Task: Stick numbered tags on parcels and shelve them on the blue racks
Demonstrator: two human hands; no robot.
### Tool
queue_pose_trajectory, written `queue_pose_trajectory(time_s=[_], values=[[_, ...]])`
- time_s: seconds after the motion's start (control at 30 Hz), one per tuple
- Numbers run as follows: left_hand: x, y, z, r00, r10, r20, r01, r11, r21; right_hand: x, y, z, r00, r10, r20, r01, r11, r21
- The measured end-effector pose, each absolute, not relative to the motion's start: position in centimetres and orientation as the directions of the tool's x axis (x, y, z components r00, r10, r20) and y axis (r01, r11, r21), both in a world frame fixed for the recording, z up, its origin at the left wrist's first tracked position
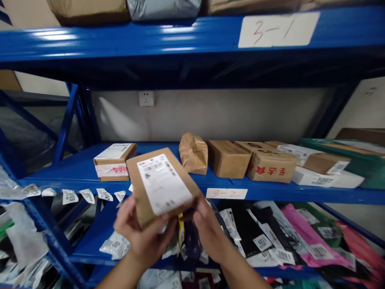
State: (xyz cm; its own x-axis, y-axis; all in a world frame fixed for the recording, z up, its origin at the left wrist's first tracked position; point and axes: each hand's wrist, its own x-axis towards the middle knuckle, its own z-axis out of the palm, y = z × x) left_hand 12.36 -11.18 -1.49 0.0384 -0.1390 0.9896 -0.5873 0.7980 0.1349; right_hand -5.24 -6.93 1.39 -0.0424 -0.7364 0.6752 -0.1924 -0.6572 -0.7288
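Note:
A brown cardboard box with a white shipping label on its upper face is held tilted in front of the blue shelf. My left hand grips it from the left and below, fingers curled round its lower edge. At its lower right corner, my right hand closes on the box too, with part of the fingers hidden beneath it. Behind it on the shelf, a smaller labelled box sits to the left and a crumpled brown paper parcel to the right.
The blue middle shelf bears a "3-2" label. Farther right stand a plain carton, a carton with red print and a green bin. A blue beam crosses overhead. Below lie bagged parcels, among them a pink one.

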Motion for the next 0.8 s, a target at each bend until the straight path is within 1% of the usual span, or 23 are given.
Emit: queue_pose_trajectory(time_s=[0.03, 0.07, 0.1, 0.13, 0.17, 0.2, 0.23, 0.27, 0.33, 0.37, 0.4, 0.43, 0.5, 0.53, 0.63, 0.7, 0.77, 0.8], values=[[13.1, -11.5, 0.8, 0.032, -0.118, 0.992, -0.584, 0.804, 0.115, -5.5, -7.6, 2.7, -0.013, -0.652, 0.759, -0.346, -0.709, -0.615], [13.7, -11.9, 2.6, 0.001, -0.105, 0.994, -0.571, 0.817, 0.087, -5.8, -8.2, 3.8, -0.029, -0.561, 0.827, -0.494, -0.711, -0.5], [14.1, -12.3, 4.1, -0.044, -0.098, 0.994, -0.564, 0.824, 0.056, -6.2, -8.9, 4.7, -0.079, -0.462, 0.883, -0.629, -0.664, -0.404], [14.3, -12.7, 5.2, -0.099, -0.104, 0.99, -0.563, 0.826, 0.03, -6.6, -9.7, 5.4, -0.143, -0.361, 0.921, -0.738, -0.582, -0.342], [14.3, -13.1, 5.9, -0.141, -0.104, 0.985, -0.566, 0.824, 0.007, -7.0, -10.5, 6.0, -0.2, -0.281, 0.938, -0.814, -0.486, -0.319], [14.2, -13.4, 6.4, -0.17, -0.103, 0.98, -0.576, 0.817, -0.014, -7.2, -11.2, 6.5, -0.243, -0.249, 0.938, -0.862, -0.389, -0.326], [14.1, -13.7, 6.7, -0.195, -0.1, 0.976, -0.589, 0.807, -0.035, -7.5, -12.0, 7.0, -0.278, -0.272, 0.921, -0.886, -0.298, -0.356], [13.9, -14.0, 6.8, -0.22, -0.095, 0.971, -0.599, 0.798, -0.058, -7.6, -12.6, 7.5, -0.313, -0.347, 0.884, -0.891, -0.214, -0.4], [13.5, -14.4, 6.9, -0.277, -0.057, 0.959, -0.61, 0.782, -0.13, -7.6, -13.4, 8.4, -0.376, -0.556, 0.741, -0.87, -0.062, -0.488], [13.5, -14.6, 7.0, -0.312, -0.027, 0.95, -0.609, 0.773, -0.178, -7.6, -13.6, 8.9, -0.398, -0.64, 0.658, -0.856, 0.001, -0.517], [13.5, -14.9, 7.1, -0.351, 0.008, 0.936, -0.601, 0.765, -0.232, -7.6, -13.5, 9.4, -0.411, -0.695, 0.59, -0.845, 0.047, -0.533], [13.6, -15.2, 7.2, -0.392, 0.042, 0.919, -0.585, 0.759, -0.285, -7.5, -13.4, 9.8, -0.417, -0.725, 0.548, -0.839, 0.075, -0.539], [14.0, -15.9, 7.6, -0.455, 0.094, 0.886, -0.542, 0.76, -0.359, -7.5, -12.9, 10.4, -0.426, -0.737, 0.525, -0.836, 0.098, -0.54], [14.2, -16.4, 7.9, -0.468, 0.106, 0.877, -0.519, 0.77, -0.37, -7.5, -12.7, 10.6, -0.43, -0.733, 0.527, -0.836, 0.102, -0.54], [14.8, -18.2, 8.7, -0.468, 0.124, 0.875, -0.459, 0.812, -0.361, -7.9, -12.3, 10.7, -0.433, -0.724, 0.537, -0.839, 0.106, -0.534], [15.1, -19.5, 9.2, -0.496, 0.143, 0.857, -0.431, 0.816, -0.385, -8.3, -12.3, 10.5, -0.43, -0.718, 0.546, -0.843, 0.105, -0.527], [15.3, -20.6, 9.6, -0.518, 0.143, 0.843, -0.431, 0.808, -0.402, -8.8, -12.4, 10.1, -0.427, -0.703, 0.569, -0.849, 0.095, -0.52], [15.4, -21.1, 9.7, -0.513, 0.129, 0.849, -0.445, 0.806, -0.391, -9.0, -12.5, 9.7, -0.424, -0.687, 0.59, -0.852, 0.081, -0.518]])
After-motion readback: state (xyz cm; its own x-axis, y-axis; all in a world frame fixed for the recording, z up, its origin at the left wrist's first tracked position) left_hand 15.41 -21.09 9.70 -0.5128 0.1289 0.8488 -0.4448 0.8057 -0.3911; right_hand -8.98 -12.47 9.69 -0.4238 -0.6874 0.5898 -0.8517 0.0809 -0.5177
